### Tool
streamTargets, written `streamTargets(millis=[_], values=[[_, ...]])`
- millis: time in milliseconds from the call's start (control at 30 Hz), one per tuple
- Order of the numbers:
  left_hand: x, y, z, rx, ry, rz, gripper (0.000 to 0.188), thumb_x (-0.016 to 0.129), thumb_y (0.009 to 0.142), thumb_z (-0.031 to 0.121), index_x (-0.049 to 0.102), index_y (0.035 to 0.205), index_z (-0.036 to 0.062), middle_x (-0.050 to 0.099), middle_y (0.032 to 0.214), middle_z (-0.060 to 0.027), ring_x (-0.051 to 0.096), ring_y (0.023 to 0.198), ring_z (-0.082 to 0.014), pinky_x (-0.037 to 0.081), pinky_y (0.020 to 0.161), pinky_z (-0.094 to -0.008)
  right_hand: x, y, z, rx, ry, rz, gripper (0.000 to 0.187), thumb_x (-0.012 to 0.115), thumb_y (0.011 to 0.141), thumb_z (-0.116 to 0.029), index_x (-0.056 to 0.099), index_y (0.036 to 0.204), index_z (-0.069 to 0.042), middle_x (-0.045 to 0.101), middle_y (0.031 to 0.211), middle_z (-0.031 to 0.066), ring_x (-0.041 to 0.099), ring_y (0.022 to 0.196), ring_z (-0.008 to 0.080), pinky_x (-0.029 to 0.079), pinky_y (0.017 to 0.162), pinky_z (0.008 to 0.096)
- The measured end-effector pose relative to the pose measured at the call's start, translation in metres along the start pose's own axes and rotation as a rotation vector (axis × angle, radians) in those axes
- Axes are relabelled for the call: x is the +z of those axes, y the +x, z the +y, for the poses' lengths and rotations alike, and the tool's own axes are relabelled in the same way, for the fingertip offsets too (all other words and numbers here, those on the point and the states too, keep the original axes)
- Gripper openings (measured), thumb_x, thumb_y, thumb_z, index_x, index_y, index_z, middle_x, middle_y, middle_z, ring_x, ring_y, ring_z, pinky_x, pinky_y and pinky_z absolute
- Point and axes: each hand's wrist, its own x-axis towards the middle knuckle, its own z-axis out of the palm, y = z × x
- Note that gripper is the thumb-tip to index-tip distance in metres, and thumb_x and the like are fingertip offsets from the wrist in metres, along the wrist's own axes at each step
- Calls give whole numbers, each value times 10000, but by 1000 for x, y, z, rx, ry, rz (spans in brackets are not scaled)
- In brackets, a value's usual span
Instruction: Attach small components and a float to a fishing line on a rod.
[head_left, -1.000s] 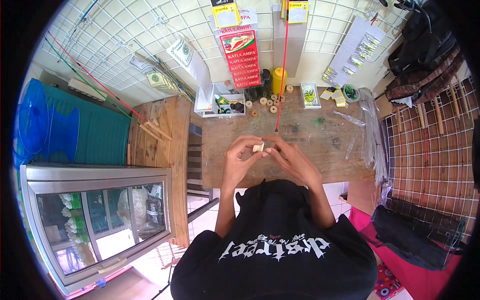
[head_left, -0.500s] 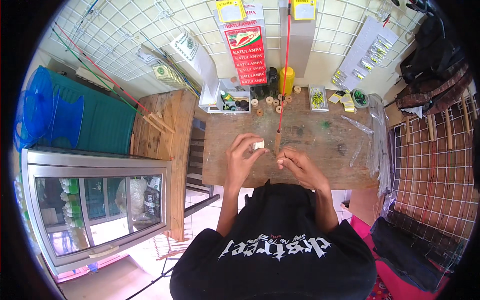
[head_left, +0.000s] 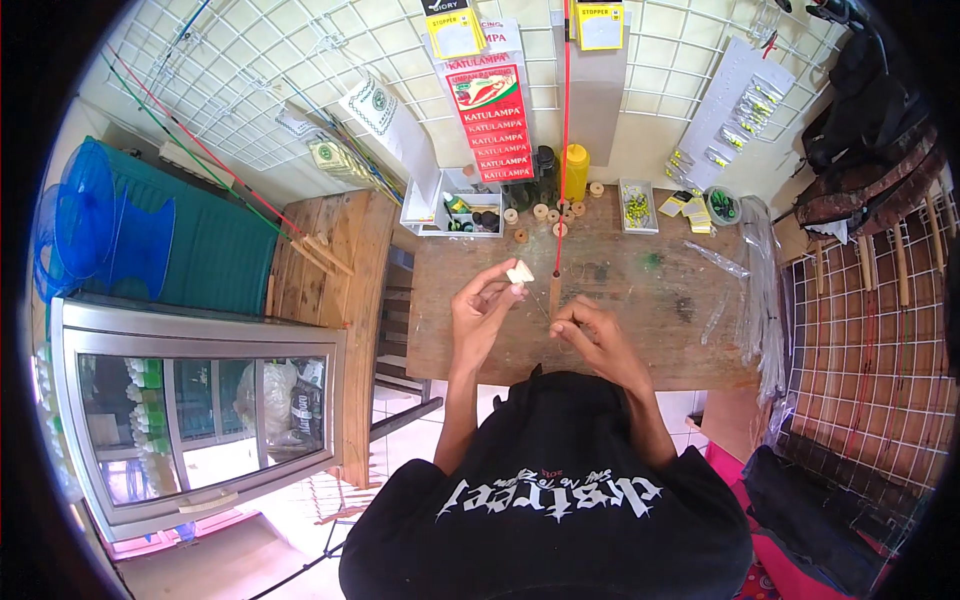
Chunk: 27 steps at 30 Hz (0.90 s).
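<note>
Far left: blue mesh net (head_left: 85, 225) and glass-door cabinet (head_left: 200, 400). Left hand (head_left: 480, 312) raised over the worn wooden tabletop (head_left: 640, 300), grip pinching a small white piece (head_left: 519, 272) (foam or plastic, hard to tell). Best held steady, thin line kept taut toward the right hand (head_left: 590, 335), grip pressed together near the red rod (head_left: 564, 150). Round wooden spools (head_left: 545, 212) behind.
</note>
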Motion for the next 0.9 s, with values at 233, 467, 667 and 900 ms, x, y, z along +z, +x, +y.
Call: streamTargets(millis=[233, 467, 667, 900], values=[[-3, -3, 2, 5, -148, 26, 319, 616, 881, 5, 571, 1194, -40, 646, 1056, -130, 628, 879, -148, 511, 786, -271, 10, -1, 18, -235, -368, -40, 147, 590, 884, -135, 572, 926, 5, 567, 891, 104, 521, 851, 262, 410, 791, 352], [-5, -20, 11, -52, -124, -154, 298, 616, 879, 1, 589, 1170, -56, 655, 1052, -134, 625, 919, -152, 505, 808, -274, 7, 4, 28, -290, -696, 66, 173, 588, 851, -156, 560, 972, -34, 558, 910, 126, 496, 929, 300, 366, 845, 421], [-9, -34, 11, -123, 32, -280, 300, 655, 856, 10, 616, 1146, -53, 658, 1072, -119, 622, 945, -138, 495, 849, -268, -7, 11, 11, -196, -585, 103, 163, 595, 831, -110, 559, 958, -14, 593, 798, 120, 524, 867, 302, 374, 824, 409], [-11, -37, -16, -119, 240, -101, 288, 675, 843, 32, 634, 1123, -21, 676, 1015, -99, 622, 920, -116, 497, 825, -255, 8, 5, 2, -183, -520, 5, 149, 573, 889, -154, 553, 941, -15, 553, 839, 136, 505, 838, 311, 400, 796, 391]])
